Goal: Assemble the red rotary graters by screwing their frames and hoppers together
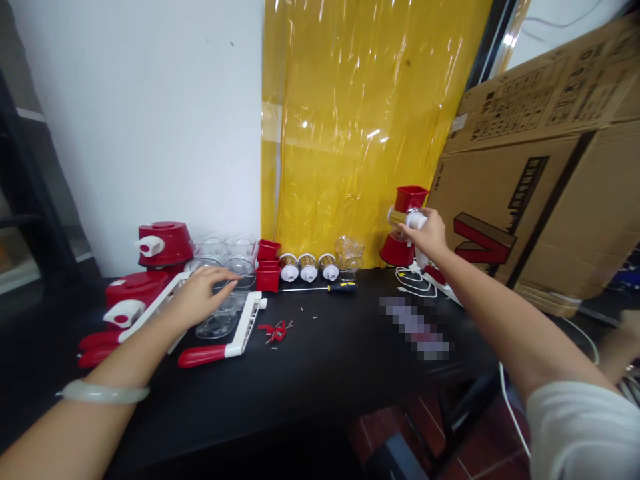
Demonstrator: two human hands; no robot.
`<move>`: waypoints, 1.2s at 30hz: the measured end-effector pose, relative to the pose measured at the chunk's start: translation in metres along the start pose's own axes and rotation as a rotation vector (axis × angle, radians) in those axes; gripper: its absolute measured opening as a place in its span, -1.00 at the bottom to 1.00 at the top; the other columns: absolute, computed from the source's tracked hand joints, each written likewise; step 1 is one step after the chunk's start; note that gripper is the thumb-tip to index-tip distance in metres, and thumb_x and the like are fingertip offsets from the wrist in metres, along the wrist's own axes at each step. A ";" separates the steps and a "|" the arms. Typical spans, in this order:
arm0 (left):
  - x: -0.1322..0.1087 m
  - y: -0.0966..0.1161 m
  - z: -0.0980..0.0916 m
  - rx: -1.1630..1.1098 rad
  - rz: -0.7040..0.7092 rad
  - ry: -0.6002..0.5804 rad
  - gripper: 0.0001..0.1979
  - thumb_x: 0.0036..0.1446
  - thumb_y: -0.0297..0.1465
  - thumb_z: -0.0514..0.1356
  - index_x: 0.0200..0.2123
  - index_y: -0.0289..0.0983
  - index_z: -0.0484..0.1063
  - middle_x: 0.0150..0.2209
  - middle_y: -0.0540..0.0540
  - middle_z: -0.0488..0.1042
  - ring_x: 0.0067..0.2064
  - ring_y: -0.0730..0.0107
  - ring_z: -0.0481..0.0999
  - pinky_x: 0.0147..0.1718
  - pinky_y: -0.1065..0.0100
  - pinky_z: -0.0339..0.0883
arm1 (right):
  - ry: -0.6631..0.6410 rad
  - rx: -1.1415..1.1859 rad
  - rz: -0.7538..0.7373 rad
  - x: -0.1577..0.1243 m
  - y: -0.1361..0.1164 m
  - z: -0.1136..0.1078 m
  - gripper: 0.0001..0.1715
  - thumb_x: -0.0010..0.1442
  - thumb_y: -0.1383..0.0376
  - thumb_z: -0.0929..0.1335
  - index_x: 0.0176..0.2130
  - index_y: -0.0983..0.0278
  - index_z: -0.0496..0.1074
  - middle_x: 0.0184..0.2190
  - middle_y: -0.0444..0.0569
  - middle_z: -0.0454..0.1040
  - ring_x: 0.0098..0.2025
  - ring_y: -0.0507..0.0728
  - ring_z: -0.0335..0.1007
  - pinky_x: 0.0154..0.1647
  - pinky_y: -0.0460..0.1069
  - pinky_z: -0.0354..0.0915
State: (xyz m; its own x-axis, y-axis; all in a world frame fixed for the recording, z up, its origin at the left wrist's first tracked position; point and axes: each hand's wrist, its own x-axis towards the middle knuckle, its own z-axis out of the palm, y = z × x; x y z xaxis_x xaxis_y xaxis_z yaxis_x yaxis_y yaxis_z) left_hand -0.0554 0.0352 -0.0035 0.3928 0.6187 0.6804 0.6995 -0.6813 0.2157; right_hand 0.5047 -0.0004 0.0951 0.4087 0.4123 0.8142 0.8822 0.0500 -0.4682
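Note:
My right hand (427, 235) is closed round the white end of a drum blade (406, 217) set in a red rotary grater (406, 227) at the table's back right. My left hand (203, 297) lies with fingers spread on clear plastic bowls (220, 313) resting on a white slicer frame with a red handle (220, 347). A pale bangle (103, 392) is on my left wrist.
The black table (320, 360) also carries red lids (163, 245), red cups (269, 267), three drum blades (309, 267), a clear cup (349, 253), a yellow-handled screwdriver (325, 289), small red bits (275, 331) and white cable (415, 280). Cardboard boxes (545, 180) stand right; yellow plastic sheet (360, 120) hangs behind.

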 end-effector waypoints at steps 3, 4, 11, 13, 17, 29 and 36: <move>0.001 -0.001 0.000 -0.004 -0.002 0.017 -0.52 0.20 0.03 0.07 -0.20 -0.16 0.63 -0.13 -0.17 0.65 -0.02 0.00 0.56 0.08 -0.01 0.37 | 0.006 0.039 -0.064 -0.007 -0.024 -0.035 -0.05 -0.11 -0.02 0.55 0.14 0.38 0.35 0.09 0.31 0.46 0.13 0.41 0.39 0.18 0.28 0.27; 0.001 -0.002 0.000 -0.006 -0.005 0.019 -0.52 0.20 0.03 0.07 -0.20 -0.16 0.63 -0.13 -0.17 0.65 -0.03 -0.01 0.56 0.07 -0.02 0.37 | 0.002 0.062 -0.068 -0.013 -0.033 -0.045 -0.04 -0.13 -0.05 0.56 0.13 0.35 0.35 0.08 0.29 0.47 0.12 0.41 0.41 0.15 0.28 0.30; 0.000 -0.005 0.000 -0.016 -0.023 0.012 -0.51 0.20 0.02 0.07 -0.19 -0.19 0.63 -0.12 -0.18 0.65 -0.03 -0.01 0.56 0.05 0.00 0.38 | -0.210 0.294 -0.024 -0.088 -0.082 -0.050 -0.12 -0.13 -0.11 0.55 0.05 0.30 0.42 -0.05 0.20 0.57 -0.07 0.35 0.55 -0.04 0.24 0.44; -0.001 -0.005 0.001 -0.013 -0.037 0.010 -0.51 0.21 0.01 0.07 -0.18 -0.19 0.63 -0.11 -0.18 0.65 -0.02 0.00 0.56 0.06 0.01 0.37 | -0.271 0.346 -0.049 -0.108 -0.091 -0.036 -0.17 -0.13 -0.07 0.55 0.03 0.29 0.42 -0.04 0.19 0.57 -0.05 0.34 0.55 -0.01 0.24 0.44; -0.001 -0.005 0.000 -0.013 -0.050 0.002 -0.53 0.21 0.00 0.08 -0.19 -0.19 0.63 -0.11 -0.17 0.65 -0.02 0.03 0.56 0.06 0.04 0.38 | -0.365 0.381 -0.085 -0.135 -0.104 -0.009 -0.22 -0.13 0.03 0.56 0.03 0.30 0.41 0.00 0.19 0.56 0.03 0.34 0.53 0.08 0.25 0.40; -0.001 -0.004 -0.001 -0.022 -0.048 0.009 -0.57 0.21 -0.01 0.08 -0.20 -0.13 0.62 -0.12 -0.14 0.65 -0.01 0.05 0.56 0.08 0.05 0.37 | -0.370 0.380 -0.019 -0.143 -0.113 0.017 -0.19 -0.10 0.07 0.56 0.07 0.31 0.38 0.07 0.23 0.54 0.11 0.35 0.50 0.16 0.26 0.36; -0.001 -0.003 -0.001 -0.012 -0.061 -0.004 -0.55 0.20 -0.01 0.07 -0.19 -0.16 0.63 -0.11 -0.15 0.65 0.00 0.03 0.55 0.10 0.05 0.36 | -0.426 0.381 -0.034 -0.140 -0.114 0.017 -0.06 -0.11 0.04 0.57 0.16 0.30 0.29 0.13 0.27 0.48 0.17 0.38 0.44 0.20 0.30 0.32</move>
State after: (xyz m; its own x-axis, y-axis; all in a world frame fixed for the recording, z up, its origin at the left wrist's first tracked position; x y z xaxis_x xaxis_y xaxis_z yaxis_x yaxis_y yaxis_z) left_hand -0.0584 0.0362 -0.0036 0.3516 0.6608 0.6631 0.7152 -0.6466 0.2652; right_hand 0.3432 -0.0484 0.0288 0.1816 0.7310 0.6578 0.7142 0.3619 -0.5992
